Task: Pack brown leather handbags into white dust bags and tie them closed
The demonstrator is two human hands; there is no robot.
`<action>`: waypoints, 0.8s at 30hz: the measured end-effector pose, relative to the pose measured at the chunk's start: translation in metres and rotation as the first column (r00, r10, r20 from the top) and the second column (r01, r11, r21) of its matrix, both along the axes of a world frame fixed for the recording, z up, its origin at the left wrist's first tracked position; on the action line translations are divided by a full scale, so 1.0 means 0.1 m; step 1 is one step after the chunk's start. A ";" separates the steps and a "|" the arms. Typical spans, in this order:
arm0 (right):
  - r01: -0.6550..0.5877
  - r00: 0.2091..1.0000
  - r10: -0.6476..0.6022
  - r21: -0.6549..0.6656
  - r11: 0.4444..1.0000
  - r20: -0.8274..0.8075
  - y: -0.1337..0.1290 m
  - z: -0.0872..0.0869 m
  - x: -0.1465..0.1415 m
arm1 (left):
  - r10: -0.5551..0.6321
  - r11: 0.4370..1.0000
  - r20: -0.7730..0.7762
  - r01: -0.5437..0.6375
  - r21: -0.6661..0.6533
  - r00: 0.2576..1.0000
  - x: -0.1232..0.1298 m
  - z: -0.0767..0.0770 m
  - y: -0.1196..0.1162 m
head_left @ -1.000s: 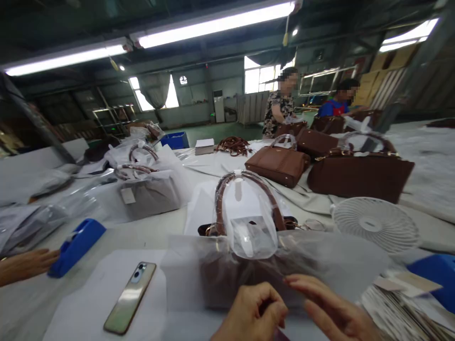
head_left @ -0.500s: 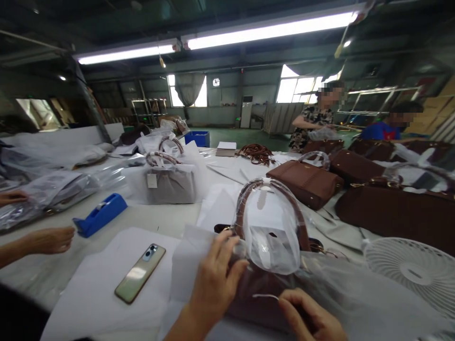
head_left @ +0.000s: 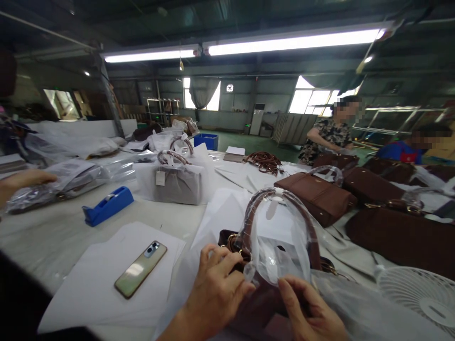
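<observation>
A dark brown handbag (head_left: 256,303) stands in front of me, its arched handles (head_left: 249,213) wrapped in clear plastic. White tissue and a pale tag sit between the handles. My left hand (head_left: 216,289) is closed at the left foot of the handle, beside gold rings, with a bunch of clear plastic wrap (head_left: 250,271) at its fingertips. Pinched between thumb and forefinger, my right hand (head_left: 309,308) has a thin white strip (head_left: 273,280) in front of the handles. Part of the strip is hidden by the fingers and the plastic.
A phone (head_left: 140,270) lies on white sheets (head_left: 88,274) at left, near a blue tape dispenser (head_left: 108,206). Beyond stands a grey handbag (head_left: 179,184). Brown handbags (head_left: 316,194) and a white fan (head_left: 423,293) are at right. Another person's hand (head_left: 28,180) reaches in from the left.
My right hand has raised the white strip toward the left hand and the handles. The tissue over the bag's left side has shifted, baring gold rings. The other person's hand has moved left and up.
</observation>
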State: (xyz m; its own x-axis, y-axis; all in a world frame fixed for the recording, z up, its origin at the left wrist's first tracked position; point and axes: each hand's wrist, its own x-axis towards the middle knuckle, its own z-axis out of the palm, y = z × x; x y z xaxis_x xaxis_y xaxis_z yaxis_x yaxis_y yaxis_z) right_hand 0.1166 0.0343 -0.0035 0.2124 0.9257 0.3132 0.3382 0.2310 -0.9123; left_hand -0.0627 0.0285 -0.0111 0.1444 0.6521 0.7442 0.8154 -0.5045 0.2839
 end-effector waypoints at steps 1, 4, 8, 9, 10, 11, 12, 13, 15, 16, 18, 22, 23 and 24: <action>-0.007 1.000 0.006 0.023 1.000 0.028 0.02 0.00 -0.02 | -0.005 1.000 0.016 0.006 -0.005 1.000 0.01 0.00 0.00; -0.036 0.992 0.022 0.115 0.993 0.126 0.08 0.00 -0.06 | 0.119 0.989 0.136 -0.105 -0.105 0.984 0.04 -0.01 0.05; -0.113 0.976 0.064 0.237 0.965 0.207 0.12 0.00 -0.10 | 0.201 0.928 0.195 -0.123 -0.352 0.960 0.07 -0.01 0.14; -0.135 0.971 0.076 0.258 0.957 0.225 0.13 -0.01 -0.10 | 0.190 0.915 0.218 -0.093 -0.392 0.957 0.08 -0.01 0.16; -0.154 0.966 0.086 0.274 0.949 0.244 0.13 -0.01 -0.10 | 0.181 0.904 0.255 -0.059 -0.423 0.950 0.08 -0.01 0.18; -0.169 0.960 0.091 0.287 0.943 0.263 0.14 -0.02 -0.10 | 0.173 0.896 0.302 -0.022 -0.444 0.937 0.08 0.00 0.19; -0.181 0.954 0.093 0.298 0.937 0.285 0.15 -0.03 -0.10 | 0.164 0.891 0.352 0.015 -0.454 0.922 0.08 0.00 0.20; -0.191 0.947 0.092 0.308 0.932 0.308 0.15 -0.04 -0.09 | 0.156 0.889 0.397 0.047 -0.455 0.904 0.08 0.00 0.21; -0.206 0.932 0.080 0.335 0.919 0.352 0.18 -0.06 -0.09 | 0.137 0.891 0.462 0.095 -0.445 0.876 0.08 0.00 0.23; -0.218 0.924 0.077 0.350 0.911 0.374 0.19 -0.08 -0.09 | 0.125 0.890 0.483 0.116 -0.440 0.867 0.07 0.00 0.23; -0.268 0.900 0.089 0.379 0.886 0.426 0.24 -0.10 -0.11 | 0.093 0.880 0.512 0.171 -0.444 0.854 0.04 0.01 0.24; -0.347 0.851 0.044 0.499 0.794 0.523 0.34 -0.14 -0.19 | 0.024 0.831 0.509 0.266 -0.488 0.861 -0.05 0.08 0.25; -0.346 0.843 0.006 0.532 0.772 0.539 0.36 -0.15 -0.21 | 0.007 0.820 0.493 0.277 -0.501 0.870 -0.07 0.10 0.26; -0.342 0.834 -0.031 0.561 0.754 0.550 0.37 -0.16 -0.23 | -0.008 0.809 0.476 0.286 -0.513 0.879 -0.10 0.11 0.28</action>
